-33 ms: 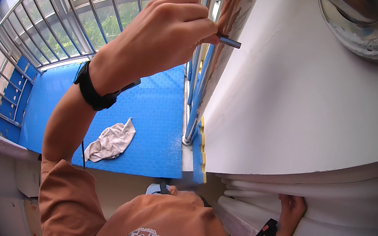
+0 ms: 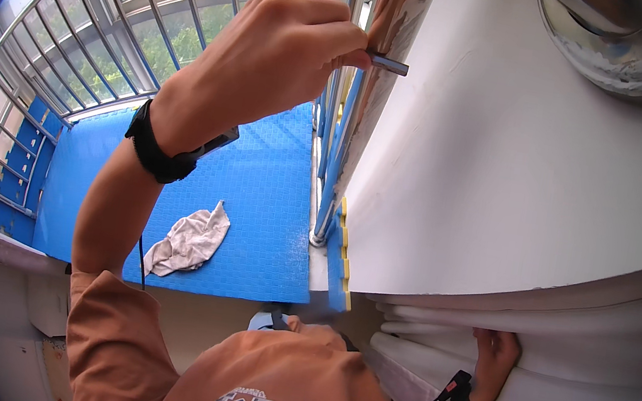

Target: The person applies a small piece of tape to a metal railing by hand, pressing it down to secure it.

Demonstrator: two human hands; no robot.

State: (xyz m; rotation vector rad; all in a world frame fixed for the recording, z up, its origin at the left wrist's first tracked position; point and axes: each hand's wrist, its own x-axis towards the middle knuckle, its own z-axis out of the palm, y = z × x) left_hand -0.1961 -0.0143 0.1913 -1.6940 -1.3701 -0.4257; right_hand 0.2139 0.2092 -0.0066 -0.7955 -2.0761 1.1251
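My left hand is raised at the upper middle, its fingers pinched around a small flat grey metal strip. One end of the strip sticks out to the right, in front of the rough, brown-stained edge of the white wall. I cannot tell whether it touches that edge. Low on the right, my right hand lies against white ridged moulding, fingers extended with their tips partly hidden at its upper edge. No object shows in it. Black bands circle both wrists.
Metal railings stand before a window at the upper left. A crumpled pale cloth lies on the blue mat. Blue and silver upright poles run beside the wall edge. A round metal fitting projects at the upper right.
My left hand, with the metal strip in it, has shifted slightly up and to the left. My right hand has stayed in place.
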